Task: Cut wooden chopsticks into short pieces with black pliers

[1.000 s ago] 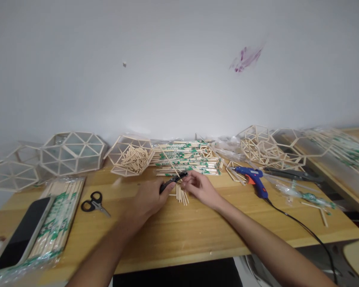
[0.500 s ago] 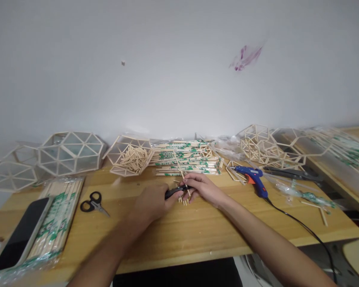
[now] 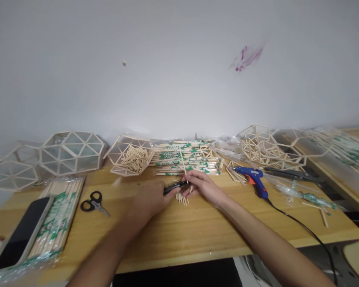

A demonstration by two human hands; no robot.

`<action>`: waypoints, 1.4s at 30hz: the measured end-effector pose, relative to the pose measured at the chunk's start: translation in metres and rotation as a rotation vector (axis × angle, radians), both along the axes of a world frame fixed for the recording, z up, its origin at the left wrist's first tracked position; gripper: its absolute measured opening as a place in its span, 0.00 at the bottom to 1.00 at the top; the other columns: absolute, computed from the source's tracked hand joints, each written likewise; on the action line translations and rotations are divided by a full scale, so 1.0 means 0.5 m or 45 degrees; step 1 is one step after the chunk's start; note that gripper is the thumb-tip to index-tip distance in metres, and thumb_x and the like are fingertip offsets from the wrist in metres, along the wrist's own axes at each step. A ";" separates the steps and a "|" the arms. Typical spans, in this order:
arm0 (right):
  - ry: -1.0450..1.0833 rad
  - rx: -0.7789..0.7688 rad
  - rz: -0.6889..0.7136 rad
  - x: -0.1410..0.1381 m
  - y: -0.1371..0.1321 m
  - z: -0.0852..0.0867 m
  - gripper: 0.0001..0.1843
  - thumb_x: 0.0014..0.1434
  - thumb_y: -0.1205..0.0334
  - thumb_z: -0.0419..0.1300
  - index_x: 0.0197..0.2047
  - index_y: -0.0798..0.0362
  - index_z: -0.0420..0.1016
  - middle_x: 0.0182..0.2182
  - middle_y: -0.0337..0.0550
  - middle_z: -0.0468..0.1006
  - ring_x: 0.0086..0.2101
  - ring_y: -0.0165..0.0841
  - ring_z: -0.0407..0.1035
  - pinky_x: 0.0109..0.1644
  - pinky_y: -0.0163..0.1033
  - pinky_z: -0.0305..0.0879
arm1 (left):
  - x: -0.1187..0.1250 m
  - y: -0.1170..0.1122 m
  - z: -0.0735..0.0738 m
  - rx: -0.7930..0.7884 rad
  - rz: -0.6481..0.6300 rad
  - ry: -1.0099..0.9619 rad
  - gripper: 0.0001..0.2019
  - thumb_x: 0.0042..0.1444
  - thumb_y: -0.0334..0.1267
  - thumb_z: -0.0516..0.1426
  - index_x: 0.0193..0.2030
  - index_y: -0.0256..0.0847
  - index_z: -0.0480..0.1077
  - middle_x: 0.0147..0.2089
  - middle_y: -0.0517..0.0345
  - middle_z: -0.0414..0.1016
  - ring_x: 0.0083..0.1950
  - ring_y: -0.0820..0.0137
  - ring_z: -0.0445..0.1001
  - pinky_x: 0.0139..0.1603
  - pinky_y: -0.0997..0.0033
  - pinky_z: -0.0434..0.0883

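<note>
My left hand point(image 3: 151, 197) is closed around black-handled cutters point(image 3: 175, 187), whose exact jaw shape is too small to make out. Between the fingers of my right hand point(image 3: 205, 187) is a wooden chopstick point(image 3: 183, 161), standing tilted away from me with its lower end at the tip of the cutters. A short cut piece of stick point(image 3: 191, 188) shows by my right fingers. Just below both hands, several short stick pieces point(image 3: 182, 198) lie in a small pile on the wooden table point(image 3: 179, 235).
Wrapped chopsticks point(image 3: 167, 161) lie behind the hands. A stick-frame bowl point(image 3: 116, 153) holds cut pieces. Black scissors point(image 3: 95, 202), a phone point(image 3: 22, 231) and a chopstick pack point(image 3: 60, 215) sit left. A blue glue gun point(image 3: 255, 179) with its cord is right, near more stick frames point(image 3: 272, 149).
The chopstick now stands more upright, its lower end at the cutters' tip instead of crossing it. My left hand has drawn slightly left, and more of the short pieces shows.
</note>
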State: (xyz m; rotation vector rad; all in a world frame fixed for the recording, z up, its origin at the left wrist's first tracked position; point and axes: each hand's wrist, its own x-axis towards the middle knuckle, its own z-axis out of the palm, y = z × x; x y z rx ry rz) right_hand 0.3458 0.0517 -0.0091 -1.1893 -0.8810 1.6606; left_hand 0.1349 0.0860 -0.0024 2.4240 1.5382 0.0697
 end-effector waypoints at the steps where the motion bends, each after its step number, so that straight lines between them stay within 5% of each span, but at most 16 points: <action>1: -0.002 0.040 -0.028 0.000 -0.001 0.004 0.19 0.54 0.46 0.70 0.37 0.52 0.74 0.34 0.40 0.81 0.26 0.32 0.79 0.30 0.36 0.77 | -0.003 0.005 0.002 -0.021 0.029 -0.008 0.32 0.61 0.68 0.48 0.32 0.42 0.79 0.30 0.45 0.80 0.28 0.58 0.75 0.31 0.66 0.60; 6: -0.012 0.227 -0.142 0.002 -0.005 0.016 0.21 0.54 0.41 0.70 0.37 0.50 0.75 0.47 0.44 0.80 0.27 0.33 0.79 0.31 0.39 0.77 | -0.021 0.030 0.011 -0.139 0.122 -0.273 0.33 0.66 0.65 0.45 0.35 0.40 0.79 0.30 0.48 0.79 0.31 0.61 0.76 0.33 0.67 0.61; 13: -0.062 0.201 0.071 -0.008 -0.009 0.003 0.22 0.56 0.41 0.68 0.36 0.52 0.73 0.20 0.36 0.76 0.21 0.34 0.75 0.25 0.37 0.73 | -0.025 0.026 -0.007 -0.022 0.201 -0.822 0.23 0.64 0.59 0.53 0.33 0.40 0.72 0.25 0.62 0.70 0.28 0.72 0.67 0.32 0.72 0.61; 21: -0.103 0.172 0.254 -0.040 -0.026 -0.022 0.24 0.54 0.41 0.71 0.35 0.55 0.74 0.20 0.37 0.77 0.19 0.32 0.74 0.21 0.34 0.72 | 0.000 0.001 -0.026 -0.074 0.297 -1.276 0.16 0.57 0.53 0.62 0.38 0.42 0.69 0.37 0.57 0.76 0.35 0.70 0.74 0.35 0.72 0.69; 30: 0.008 0.163 0.214 -0.039 -0.024 -0.023 0.20 0.54 0.48 0.73 0.41 0.55 0.78 0.27 0.40 0.81 0.26 0.34 0.79 0.31 0.38 0.77 | -0.007 0.012 -0.023 -0.149 0.289 -1.291 0.11 0.60 0.47 0.60 0.39 0.41 0.71 0.31 0.63 0.74 0.28 0.74 0.67 0.32 0.74 0.67; 33: 0.131 0.145 0.089 -0.025 -0.016 -0.011 0.23 0.44 0.59 0.79 0.43 0.53 0.79 0.39 0.41 0.84 0.38 0.38 0.83 0.45 0.42 0.78 | -0.020 0.021 -0.017 0.033 0.230 -1.125 0.10 0.61 0.45 0.59 0.40 0.41 0.73 0.31 0.63 0.74 0.31 0.73 0.71 0.35 0.74 0.68; 36: 0.251 0.116 -0.009 -0.014 -0.010 -0.008 0.22 0.41 0.65 0.80 0.40 0.52 0.79 0.40 0.40 0.84 0.42 0.39 0.82 0.53 0.43 0.75 | -0.029 0.030 -0.017 0.182 0.103 -0.898 0.07 0.60 0.40 0.58 0.40 0.41 0.74 0.31 0.62 0.75 0.31 0.71 0.73 0.36 0.73 0.68; 42: 0.339 -0.020 -0.107 -0.008 0.000 -0.023 0.26 0.38 0.64 0.81 0.42 0.53 0.82 0.34 0.42 0.86 0.41 0.41 0.83 0.51 0.47 0.77 | -0.031 0.038 -0.035 0.223 -0.056 -0.608 0.12 0.56 0.33 0.56 0.46 0.41 0.74 0.39 0.56 0.81 0.38 0.65 0.79 0.41 0.69 0.71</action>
